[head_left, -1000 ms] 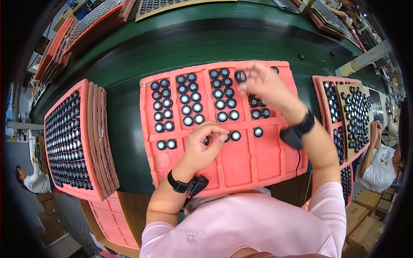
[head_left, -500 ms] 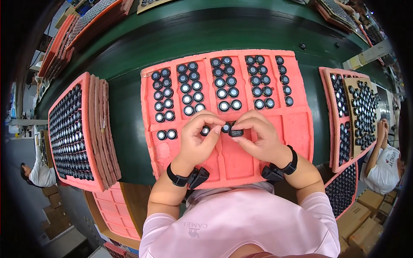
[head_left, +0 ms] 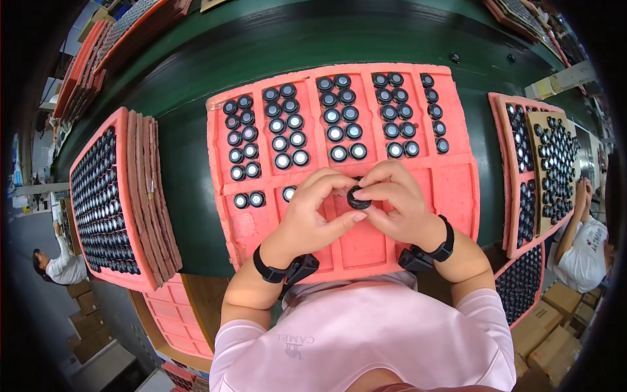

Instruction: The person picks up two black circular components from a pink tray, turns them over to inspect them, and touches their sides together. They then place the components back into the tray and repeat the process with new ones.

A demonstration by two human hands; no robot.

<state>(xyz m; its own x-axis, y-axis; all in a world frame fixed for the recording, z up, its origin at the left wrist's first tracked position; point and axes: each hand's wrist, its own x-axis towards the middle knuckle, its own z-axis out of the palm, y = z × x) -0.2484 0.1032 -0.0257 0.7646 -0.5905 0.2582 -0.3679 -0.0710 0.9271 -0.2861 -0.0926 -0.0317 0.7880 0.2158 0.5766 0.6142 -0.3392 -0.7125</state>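
Between my two hands, above the lower part of a pink foam tray (head_left: 241,225), is a small round black part (head_left: 358,198) with a dark ringed face. My left hand (head_left: 312,210) touches its left side, thumb low and fingertips high. My right hand (head_left: 400,201) pinches it from the right with thumb and forefinger. Similar black round parts with silvery tops (head_left: 301,157) stand in paired columns in the tray's upper compartments. A few more sit in the row below, one of them (head_left: 289,193) partly hidden by my left hand. The fingers cover part of the held piece.
Stacked pink trays full of black parts (head_left: 98,202) stand at the left. More filled trays (head_left: 522,170) and a brown board of parts (head_left: 552,170) lie at the right. Loose black pieces (head_left: 454,57) rest on the green table (head_left: 294,39). Other people (head_left: 584,251) sit at both sides.
The held black part has turned: its slotted side showed before, now a round dark face does. My left hand has come closer to it. The tray appears slightly higher in view.
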